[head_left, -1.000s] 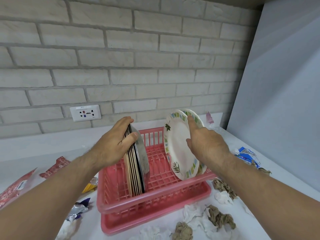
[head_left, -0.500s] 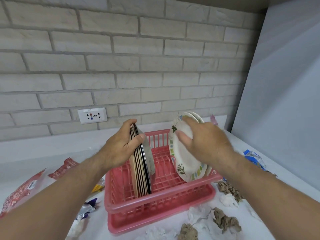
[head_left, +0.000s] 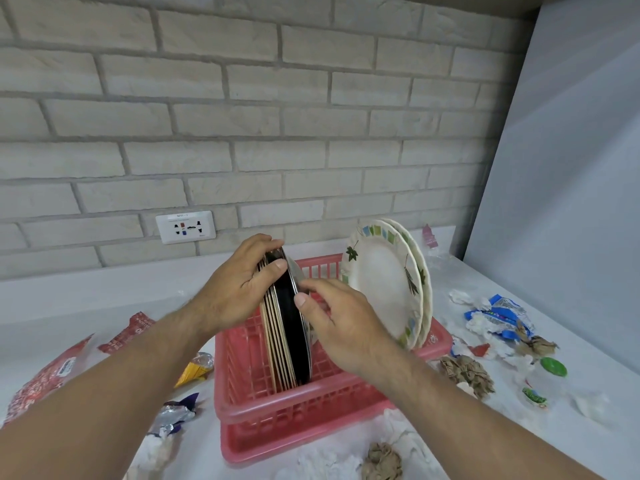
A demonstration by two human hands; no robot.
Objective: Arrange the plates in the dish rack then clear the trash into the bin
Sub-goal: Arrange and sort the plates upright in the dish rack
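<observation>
The stack of dark round plates point(head_left: 286, 329) stood on edge in the left half of the pink plastic dish rack point(head_left: 277, 407), its upper rim caught between both hands. The left hand point(head_left: 239, 285) gripped the top of the stack, its fingers point(head_left: 265, 241) curled over the far side and the thumb pressed against the near black face. The right hand point(head_left: 341, 322) met the stack from the right, its thumb on the rim and its fingers curled behind the outermost plate, pinching it. Two white round plates with leaf and coloured-tile borders point(head_left: 381, 282) leaned on edge at the rack's right end, apart from both hands. The rack sat on a white surface point(head_left: 104, 296) against a pale brick wall with a white wall socket point(head_left: 185, 227). Trash lay all around the rack: a red printed packet point(head_left: 45, 379) and a silver-and-purple foil wrapper point(head_left: 175, 412) on the left; on the right a blue-and-white wrapper point(head_left: 498, 315), a crumpled brown paper ball point(head_left: 465, 374) and a green round lid point(head_left: 553, 367), with white tissue scraps among them.
</observation>
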